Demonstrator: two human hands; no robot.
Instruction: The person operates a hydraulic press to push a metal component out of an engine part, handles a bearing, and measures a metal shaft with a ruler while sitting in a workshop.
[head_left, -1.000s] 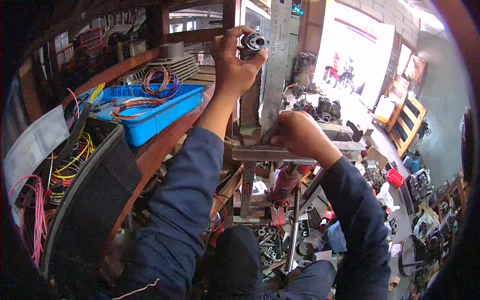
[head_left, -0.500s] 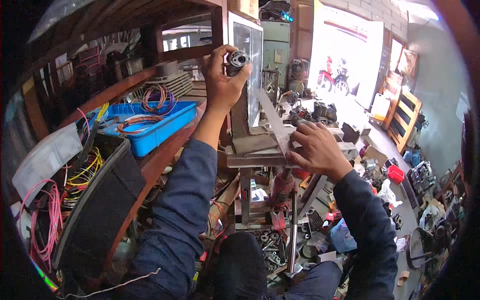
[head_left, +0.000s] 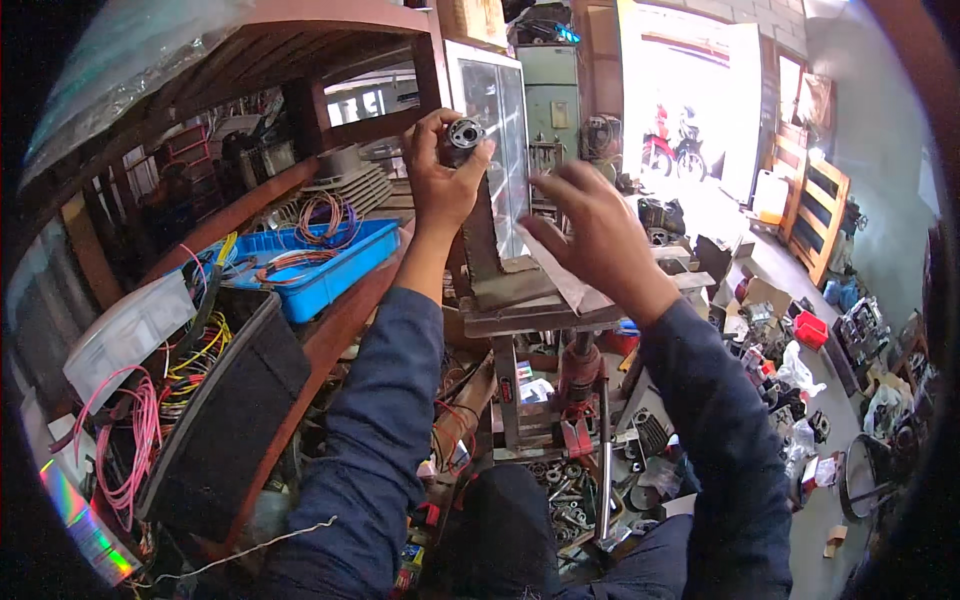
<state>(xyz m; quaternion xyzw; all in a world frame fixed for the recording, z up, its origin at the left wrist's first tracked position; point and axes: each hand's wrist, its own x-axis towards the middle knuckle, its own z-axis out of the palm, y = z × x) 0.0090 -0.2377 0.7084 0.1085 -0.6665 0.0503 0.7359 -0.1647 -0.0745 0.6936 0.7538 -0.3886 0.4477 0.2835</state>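
My left hand (head_left: pixel 440 170) is wrapped round a dark, cylindrical metal part (head_left: pixel 466 134), its round end with holes facing me. It holds the part up beside an upright steel angle piece (head_left: pixel 480 230). Nothing shows in my right hand (head_left: pixel 595 230), raised with its fingers apart just right of that piece. Below it, a thin pale sheet (head_left: pixel 562 277) lies over the steel bench frame (head_left: pixel 540 318). Under the frame stands a reddish bottle jack (head_left: pixel 580 375) with a long metal bar (head_left: pixel 604 450) in front of it.
On the left a blue tray (head_left: pixel 345 262) of wire coils and a black bin (head_left: pixel 225 400) of coloured wires sit along a wooden ledge. Metal parts (head_left: pixel 570 505) litter the floor before my knees. A red container (head_left: pixel 811 329) and wooden pallet (head_left: pixel 815 225) are at right.
My right hand has lifted off the pale sheet and moved up and left, nearer the metal part. My left hand still grips the part. The whole view has shifted slightly.
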